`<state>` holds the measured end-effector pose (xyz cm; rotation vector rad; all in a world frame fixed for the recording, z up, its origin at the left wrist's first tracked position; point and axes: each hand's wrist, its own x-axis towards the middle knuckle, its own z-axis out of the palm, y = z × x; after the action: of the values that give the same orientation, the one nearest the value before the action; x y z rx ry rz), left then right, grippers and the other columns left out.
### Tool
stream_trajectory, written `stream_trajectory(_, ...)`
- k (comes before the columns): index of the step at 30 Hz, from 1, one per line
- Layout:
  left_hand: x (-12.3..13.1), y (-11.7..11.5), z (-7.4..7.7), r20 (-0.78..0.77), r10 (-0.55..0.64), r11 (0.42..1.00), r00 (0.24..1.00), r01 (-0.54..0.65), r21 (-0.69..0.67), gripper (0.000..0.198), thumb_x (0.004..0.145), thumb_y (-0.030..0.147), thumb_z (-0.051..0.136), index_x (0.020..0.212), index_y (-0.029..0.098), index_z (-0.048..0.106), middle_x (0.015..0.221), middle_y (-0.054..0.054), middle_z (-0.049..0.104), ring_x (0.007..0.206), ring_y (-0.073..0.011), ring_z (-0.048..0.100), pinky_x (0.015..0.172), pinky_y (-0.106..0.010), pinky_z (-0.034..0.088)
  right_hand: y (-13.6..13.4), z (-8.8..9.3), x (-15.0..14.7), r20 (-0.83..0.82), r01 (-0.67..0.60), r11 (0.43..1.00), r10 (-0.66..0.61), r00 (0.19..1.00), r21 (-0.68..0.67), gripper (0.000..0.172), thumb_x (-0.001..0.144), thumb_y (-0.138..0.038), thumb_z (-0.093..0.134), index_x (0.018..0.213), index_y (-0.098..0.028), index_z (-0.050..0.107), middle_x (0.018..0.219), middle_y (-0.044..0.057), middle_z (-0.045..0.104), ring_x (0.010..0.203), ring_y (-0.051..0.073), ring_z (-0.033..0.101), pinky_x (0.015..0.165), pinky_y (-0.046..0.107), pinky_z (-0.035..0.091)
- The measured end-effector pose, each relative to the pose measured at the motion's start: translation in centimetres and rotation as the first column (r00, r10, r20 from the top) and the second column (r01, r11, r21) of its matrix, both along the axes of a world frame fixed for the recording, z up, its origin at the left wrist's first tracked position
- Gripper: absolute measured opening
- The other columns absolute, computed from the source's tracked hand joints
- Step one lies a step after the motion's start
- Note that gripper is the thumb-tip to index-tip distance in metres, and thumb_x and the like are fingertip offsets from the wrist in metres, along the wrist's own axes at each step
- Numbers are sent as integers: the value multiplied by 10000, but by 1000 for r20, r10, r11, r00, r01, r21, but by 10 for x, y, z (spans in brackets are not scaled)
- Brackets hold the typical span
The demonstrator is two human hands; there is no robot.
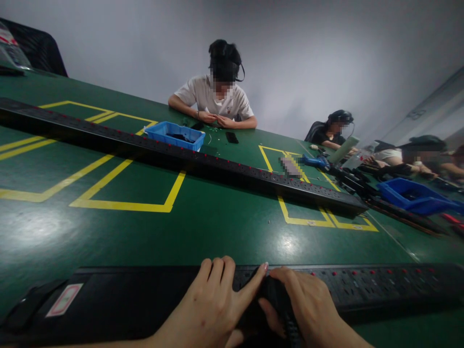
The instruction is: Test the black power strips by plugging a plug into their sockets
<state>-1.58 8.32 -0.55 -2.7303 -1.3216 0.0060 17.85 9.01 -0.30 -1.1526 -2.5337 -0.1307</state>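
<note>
A long black strip with outlets and red dots (366,285) lies along the near table edge, with a flat black section and a red-framed label (64,300) at its left. My left hand (213,295) rests over the strip, fingers bent over its far edge, index finger stretched toward my right hand. My right hand (302,299) is wrapped round a dark plug-like piece with a ribbed cord (290,328), held against the strip's top. The contact point under the fingers is hidden.
A second long black strip (217,169) crosses the green table (224,232). Beyond it are a blue bin (174,134) and a person (223,96). At right are another blue bin (416,195), a blue tool (313,161), dark parts and several people.
</note>
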Motion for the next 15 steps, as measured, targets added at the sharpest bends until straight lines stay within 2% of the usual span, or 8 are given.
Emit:
stream_trajectory(6,-6,4,1,46,-89,996,995,89,6,886,774,580,468,1390,189,-35,1017,-215,574,883,-325,545,728,-437,427,0,1,0,-19,-9,1000,9,1000,1,191,792,-230,467,969,-158,449,707,16,596,583,138,577,525,239,411)
stream_trajectory(12,-6,4,0,58,-96,995,994,95,13,880,780,585,456,1391,184,-35,1035,-229,563,890,-332,541,730,-440,422,-1,2,0,-7,3,1000,-3,1000,22,194,799,-250,451,972,-164,454,710,17,597,580,146,574,523,249,407)
stream_trajectory(15,-4,2,-1,40,-57,998,998,57,10,907,752,594,490,1390,209,-27,1035,-217,566,902,-331,536,746,-441,414,-1,3,-1,-12,-4,1000,4,1000,21,188,806,-238,436,974,-157,454,697,17,597,573,142,575,517,244,400)
